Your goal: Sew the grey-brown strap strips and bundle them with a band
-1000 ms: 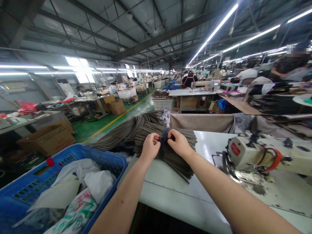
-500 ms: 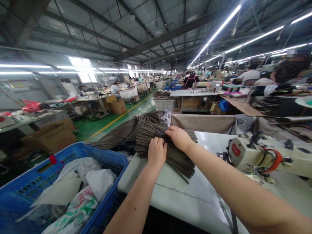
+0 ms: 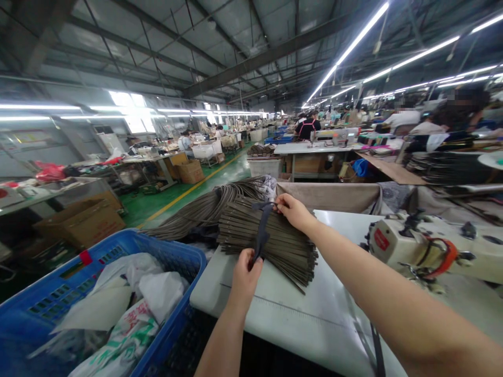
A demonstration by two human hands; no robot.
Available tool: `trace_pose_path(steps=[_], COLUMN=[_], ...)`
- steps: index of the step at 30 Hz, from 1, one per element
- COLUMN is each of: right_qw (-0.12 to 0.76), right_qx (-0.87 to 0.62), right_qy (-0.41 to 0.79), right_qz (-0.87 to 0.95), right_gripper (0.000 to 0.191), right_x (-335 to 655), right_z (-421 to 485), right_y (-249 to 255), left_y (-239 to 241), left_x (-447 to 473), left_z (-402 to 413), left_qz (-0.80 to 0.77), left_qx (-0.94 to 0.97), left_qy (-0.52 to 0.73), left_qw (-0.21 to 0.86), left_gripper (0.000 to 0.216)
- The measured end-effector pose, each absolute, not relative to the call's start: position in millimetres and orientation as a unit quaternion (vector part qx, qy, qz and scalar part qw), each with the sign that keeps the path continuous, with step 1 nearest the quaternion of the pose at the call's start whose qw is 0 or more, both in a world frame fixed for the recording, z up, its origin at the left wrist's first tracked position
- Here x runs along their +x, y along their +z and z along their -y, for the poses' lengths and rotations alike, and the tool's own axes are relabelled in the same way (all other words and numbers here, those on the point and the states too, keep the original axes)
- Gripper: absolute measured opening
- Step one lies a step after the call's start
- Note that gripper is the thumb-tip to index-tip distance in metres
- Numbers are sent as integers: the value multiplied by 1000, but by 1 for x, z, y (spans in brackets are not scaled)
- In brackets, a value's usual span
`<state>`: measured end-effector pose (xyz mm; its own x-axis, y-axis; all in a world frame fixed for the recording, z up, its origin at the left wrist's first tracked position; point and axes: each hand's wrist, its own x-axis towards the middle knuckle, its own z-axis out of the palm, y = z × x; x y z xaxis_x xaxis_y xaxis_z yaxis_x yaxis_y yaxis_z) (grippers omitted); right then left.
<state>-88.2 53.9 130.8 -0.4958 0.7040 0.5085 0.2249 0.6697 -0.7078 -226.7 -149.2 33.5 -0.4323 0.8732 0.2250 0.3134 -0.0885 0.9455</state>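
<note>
Cloth [image 3: 262, 231] spans the bundle [image 3: 288, 243]; left hand [image 3: 244, 277] pinches one end, right hand [image 3: 295, 211] apparently another: straightening, it seems; next move needs even tension.

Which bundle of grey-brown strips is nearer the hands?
The fanned grey-brown bundle, crossed by a dark cloth band, on the white tabletop; the curving bundle lies beyond.
</note>
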Motion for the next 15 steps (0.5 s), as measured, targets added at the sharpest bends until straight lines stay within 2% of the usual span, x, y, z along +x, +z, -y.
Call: trace_pose_path(steps=[5, 7, 9, 15], right_qw=[447, 462, 476, 510], right_qx=[-304, -322, -342, -376], right_qy=[312, 325, 337, 346], right_qz=[781, 760, 737, 692], right_gripper=[15, 17, 29, 42], right_x=[-80, -74, -68, -54], right_z=[-68, -75, -81, -84], right_y=[142, 143, 140, 129], left_y=[8, 3, 1, 4], left_x=[-227, -231, -236, -240], left_z=[173, 182, 189, 193], left_qz=[-703, -729, -752, -791], left_qx=[457, 460, 468, 467], left_qy=[454, 428, 404, 373], left_qw=[301, 271, 231, 130], left_gripper=[25, 31, 34, 28])
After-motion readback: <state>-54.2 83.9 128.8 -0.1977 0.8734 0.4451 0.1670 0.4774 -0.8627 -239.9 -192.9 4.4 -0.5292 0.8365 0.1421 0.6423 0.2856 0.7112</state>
